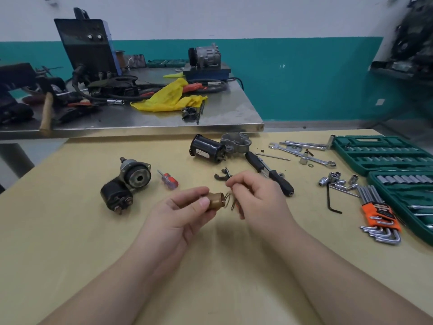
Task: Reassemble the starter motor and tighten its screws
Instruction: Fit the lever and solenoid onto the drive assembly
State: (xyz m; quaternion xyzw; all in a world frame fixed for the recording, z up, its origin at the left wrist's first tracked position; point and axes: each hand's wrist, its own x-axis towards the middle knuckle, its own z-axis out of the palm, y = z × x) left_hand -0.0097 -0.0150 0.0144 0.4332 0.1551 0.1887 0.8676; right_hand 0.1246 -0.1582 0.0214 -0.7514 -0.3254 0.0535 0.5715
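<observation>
The left hand (187, 214) holds a small brown metal cylinder (216, 201). The right hand (255, 195) pinches a thin wire spring (230, 201) beside it.

Your table (70, 231) is pale yellow, and on it lie a black motor can (206, 148), a grey cast housing (236, 142), a black solenoid (117, 195) and a small screwdriver (169, 180) with an orange-red and clear handle. You hold a brown plunger (216, 200), with a black-handled ratchet (271, 174) beyond it. To your right the socket case (375, 151) is dark green, the hex keys (379, 231) are silver in an orange holder, and behind you see a yellow cloth (168, 97) and a teal-and-white wall (304, 78).
</observation>
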